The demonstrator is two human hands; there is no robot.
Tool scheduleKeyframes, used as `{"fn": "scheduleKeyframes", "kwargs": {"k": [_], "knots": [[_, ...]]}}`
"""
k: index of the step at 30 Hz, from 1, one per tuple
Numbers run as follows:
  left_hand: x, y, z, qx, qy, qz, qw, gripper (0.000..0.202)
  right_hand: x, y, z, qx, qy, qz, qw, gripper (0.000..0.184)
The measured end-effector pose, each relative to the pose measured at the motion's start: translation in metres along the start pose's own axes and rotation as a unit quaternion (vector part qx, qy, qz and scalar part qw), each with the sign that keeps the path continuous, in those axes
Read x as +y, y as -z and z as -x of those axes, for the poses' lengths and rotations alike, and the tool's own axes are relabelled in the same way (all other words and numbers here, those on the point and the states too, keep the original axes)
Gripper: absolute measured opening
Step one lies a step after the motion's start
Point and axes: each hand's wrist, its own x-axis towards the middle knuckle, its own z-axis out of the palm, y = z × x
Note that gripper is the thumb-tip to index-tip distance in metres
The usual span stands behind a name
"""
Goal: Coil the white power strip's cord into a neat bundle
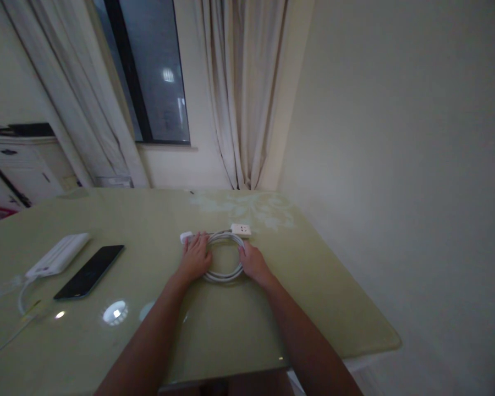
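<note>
A white cable (225, 275) lies coiled in a loop on the green glass table (322, 286). A small white socket block (241, 229) sits at the coil's far right, and a white plug (185, 237) at its far left. My left hand (196, 257) rests flat on the left side of the coil, fingers stretched toward the plug. My right hand (252, 262) lies on the right side of the coil, fingers pressed against the cable, holding it down.
A white power bank (58, 254) with a thin white lead and a black phone (89, 271) lie at the left of the table. A wall runs along the table's right edge; curtains and a dark window stand behind. A white cabinet (20, 165) is far left.
</note>
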Motion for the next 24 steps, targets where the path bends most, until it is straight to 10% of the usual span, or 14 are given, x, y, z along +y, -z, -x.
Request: {"fn": "scheduleKeyframes", "kwargs": {"k": [24], "knots": [[0.006,0.030,-0.001,-0.074,0.027,-0.121,0.990,0.027,-0.025,0.008,0.012,-0.079,0.042,0.311,0.946,0.029]]}}
